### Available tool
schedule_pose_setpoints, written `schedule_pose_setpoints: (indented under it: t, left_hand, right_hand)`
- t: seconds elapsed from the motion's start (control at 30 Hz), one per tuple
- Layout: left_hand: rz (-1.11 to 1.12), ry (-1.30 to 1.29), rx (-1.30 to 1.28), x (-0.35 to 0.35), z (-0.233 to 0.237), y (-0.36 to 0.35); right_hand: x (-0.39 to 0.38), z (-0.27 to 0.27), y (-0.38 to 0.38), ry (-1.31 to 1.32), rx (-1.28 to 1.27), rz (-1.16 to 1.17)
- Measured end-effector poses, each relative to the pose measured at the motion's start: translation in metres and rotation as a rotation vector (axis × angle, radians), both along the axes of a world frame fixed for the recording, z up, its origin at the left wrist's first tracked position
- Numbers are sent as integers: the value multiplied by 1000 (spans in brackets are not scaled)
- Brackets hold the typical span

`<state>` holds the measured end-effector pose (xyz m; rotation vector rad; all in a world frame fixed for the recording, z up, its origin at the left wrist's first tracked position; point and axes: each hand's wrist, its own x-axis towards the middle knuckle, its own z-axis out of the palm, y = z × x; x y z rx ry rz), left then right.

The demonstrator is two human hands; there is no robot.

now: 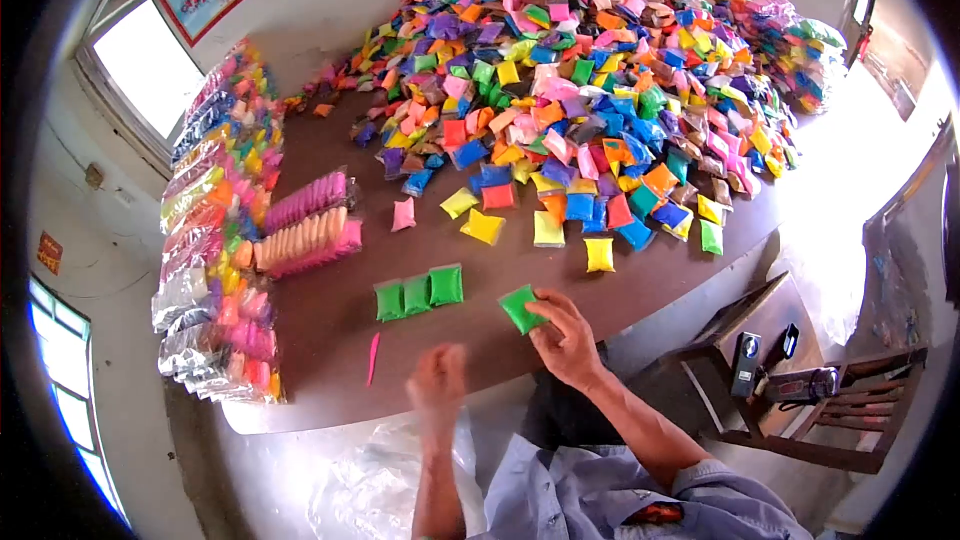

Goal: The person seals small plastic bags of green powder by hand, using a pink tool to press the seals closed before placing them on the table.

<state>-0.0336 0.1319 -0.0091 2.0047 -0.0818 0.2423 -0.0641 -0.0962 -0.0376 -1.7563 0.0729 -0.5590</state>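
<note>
My right hand (566,338) pinches a small clear packet with bright green filling (521,309) by its right edge, just above the table near its front edge. My left hand (437,381) is smeared by motion over the front edge, so its fingers cannot be made out. Ahead of it, three green packets (416,294) lie side by side in a slightly overlapping row. A thin pink plastic strip or stick (373,358) rests on the table to the left of my left hand.
A huge heap of multicoloured packets (560,90) covers the far table (330,305). Stacked bundles (215,240) line its left edge, beside rows of pink and peach packets (305,230). A wooden chair (800,380) holding small devices stands right; plastic sheeting (380,475) lies below.
</note>
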Motion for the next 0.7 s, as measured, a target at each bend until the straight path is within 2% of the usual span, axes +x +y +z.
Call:
schedule_pose_setpoints:
  t: [0.03,0.07,0.13,0.23,0.27,0.37,0.47,0.5,0.57,0.7]
  left_hand:
    - [-35,188,-227,-1,11,-24]
    - [-31,184,-222,3,17,-38]
    - [-203,258,-294,13,27,-60]
    - [-121,320,-400,29,-3,-77]
    - [-136,312,-399,30,-8,-77]
    - [-159,344,-364,32,-14,-73]
    - [-181,233,-276,29,-24,-70]
    - [-168,196,-227,28,-23,-71]
    - [-135,92,-75,31,-35,-66]
    - [-91,105,-85,24,-15,-76]
  right_hand:
    - [-2,4,5,1,-72,26]
    - [-5,6,9,2,-144,49]
    - [-5,4,14,-58,-172,44]
    - [-6,5,10,-79,-152,87]
    - [-6,5,7,-89,-155,74]
    - [-4,7,1,101,47,117]
    - [15,9,-1,175,104,61]
    - [20,9,-2,169,106,63]
    - [29,9,-2,235,-139,74]
    - [35,17,-1,384,-37,24]
